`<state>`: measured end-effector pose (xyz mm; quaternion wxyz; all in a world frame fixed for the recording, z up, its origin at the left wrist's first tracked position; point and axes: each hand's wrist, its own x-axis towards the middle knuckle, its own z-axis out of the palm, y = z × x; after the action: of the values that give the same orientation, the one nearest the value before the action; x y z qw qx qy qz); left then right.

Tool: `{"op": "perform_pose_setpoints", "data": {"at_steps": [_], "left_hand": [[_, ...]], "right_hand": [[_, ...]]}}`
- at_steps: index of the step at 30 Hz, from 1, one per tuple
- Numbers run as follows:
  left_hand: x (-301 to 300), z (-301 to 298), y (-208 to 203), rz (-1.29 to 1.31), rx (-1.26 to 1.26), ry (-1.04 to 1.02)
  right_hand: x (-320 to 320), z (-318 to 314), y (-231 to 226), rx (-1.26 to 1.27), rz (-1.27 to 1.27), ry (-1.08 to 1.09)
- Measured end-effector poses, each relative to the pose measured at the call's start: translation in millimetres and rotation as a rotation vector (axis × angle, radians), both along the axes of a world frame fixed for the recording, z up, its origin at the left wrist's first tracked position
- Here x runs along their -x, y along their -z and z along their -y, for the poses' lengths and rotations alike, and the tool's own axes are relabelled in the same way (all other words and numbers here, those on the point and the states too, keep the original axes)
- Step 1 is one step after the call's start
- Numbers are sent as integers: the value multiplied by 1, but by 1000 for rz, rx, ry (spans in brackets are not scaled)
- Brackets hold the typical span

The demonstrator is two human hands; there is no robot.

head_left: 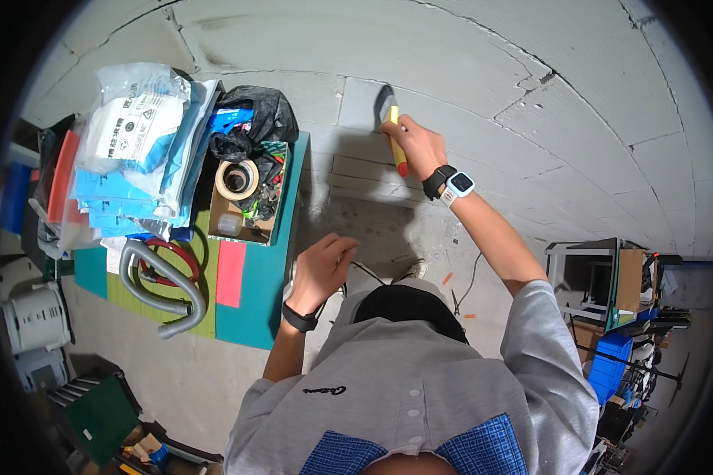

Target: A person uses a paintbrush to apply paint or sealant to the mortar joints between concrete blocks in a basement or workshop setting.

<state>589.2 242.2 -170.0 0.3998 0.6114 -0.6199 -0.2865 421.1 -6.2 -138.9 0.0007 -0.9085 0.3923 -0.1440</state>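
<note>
My right hand is wrapped round a flat hand tool with a yellow handle, a red butt end and a dark flat head. I cannot tell if that head is bristle or blade. Its head lies at the face of the grey block wall, close to a joint. My left hand hangs beside the table's right edge, its fingers loosely bent and apart, with nothing visible in them. A dark band is on the left wrist; the right wrist carries a watch and bands.
At my left stands a green table with stacked plastic-wrapped packs, a black plastic bag, a box holding tape rolls, and a grey hose. A shelf frame and blue crate are at the right. A cable lies on the floor.
</note>
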Motion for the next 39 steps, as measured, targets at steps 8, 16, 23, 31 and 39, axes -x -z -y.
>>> {"op": "perform_pose_setpoints", "data": {"at_steps": [8,16,23,31,39], "left_hand": [[-6,-14,-12,-47,9,-58],[-26,-31,7,-44,-28,-153],[-38,-36,24,-39,-22,-161],[-36,-33,22,-36,-35,-141],[-29,-33,16,1,-50,-149]], "right_hand": [[-46,15,6,-28,111,-183],[-23,18,9,241,74,-120],[38,2,23,223,63,90],[0,-3,8,170,119,-124],[37,16,6,160,59,-54]]}}
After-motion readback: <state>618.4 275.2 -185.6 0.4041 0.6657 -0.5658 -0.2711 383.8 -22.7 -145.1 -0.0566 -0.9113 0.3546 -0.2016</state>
